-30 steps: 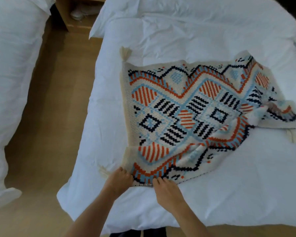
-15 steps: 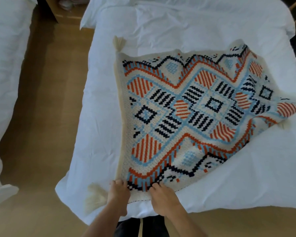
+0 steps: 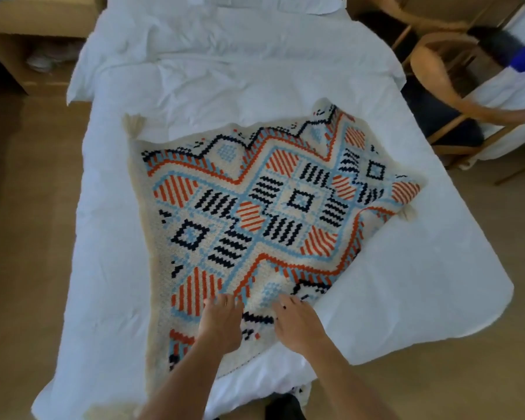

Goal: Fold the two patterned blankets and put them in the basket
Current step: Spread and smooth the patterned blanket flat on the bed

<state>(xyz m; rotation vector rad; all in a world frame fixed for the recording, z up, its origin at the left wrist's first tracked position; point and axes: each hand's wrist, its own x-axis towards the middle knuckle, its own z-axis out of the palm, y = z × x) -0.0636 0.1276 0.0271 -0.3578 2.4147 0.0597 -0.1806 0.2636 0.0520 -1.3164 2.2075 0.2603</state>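
The patterned blanket [image 3: 255,219] is seen spread nearly flat across the middle of the white bed [image 3: 406,283], turned at an angle to it, so that one corner hangs over the foot edge nearest the person. Both hands are laid on the blanket close to that near corner: the left hand [image 3: 220,324] is pressed down with its fingers extended, nothing being gripped, and the right hand [image 3: 297,324] is likewise rested flat and released, just beside a small ruck of fabric raised between the two. No fold appears to have been made yet, so the work is judged to be at the smoothing stage. Several risks can be expected from here. Because the blanket is set askew to the bed, edges may be mismatched when a fold is made, and a lopsided bundle would result. The overhanging corner could be dragged off toward the floor by its own weight once the hands are lifted. The ruck may be trapped inside a fold if it is not flattened first. The blanket is a thick, knitted-looking cream piece, worked with orange, pale blue and navy zigzags, diamonds and striped blocks, and tassels are carried at its corners. Neither a second blanket nor a basket is visible.
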